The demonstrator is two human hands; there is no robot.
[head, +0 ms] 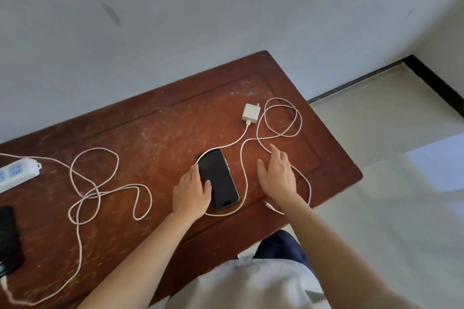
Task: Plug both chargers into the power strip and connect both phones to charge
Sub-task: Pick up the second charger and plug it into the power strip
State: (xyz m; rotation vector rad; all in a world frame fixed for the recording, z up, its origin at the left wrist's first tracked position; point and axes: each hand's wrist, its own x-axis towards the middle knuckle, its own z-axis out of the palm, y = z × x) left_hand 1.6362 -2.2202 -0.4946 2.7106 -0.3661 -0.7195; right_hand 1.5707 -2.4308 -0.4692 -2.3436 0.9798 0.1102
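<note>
With the left hand (192, 189) resting open-fingered on the phone (218, 178) mid-table and the right hand (277, 173) spread flat over the looped cable (281, 118), dragging that cable may snag and pull the unplugged charger (250, 113) off the edge.

A reddish-brown wooden tabletop (155, 133) fills the lower left, its surface scuffed and scratched, with a shallow recessed panel framed by a raised border. It stands against a pale grey-blue wall (200, 7), which bears a dark smudge (111, 14) high on the left. To the right lies a light, glossy tiled floor (376, 208), edged along the wall by a black skirting board (437, 83) that turns at the corner. A bright bluish patch of light (437, 165) falls on the floor at the right edge
</note>
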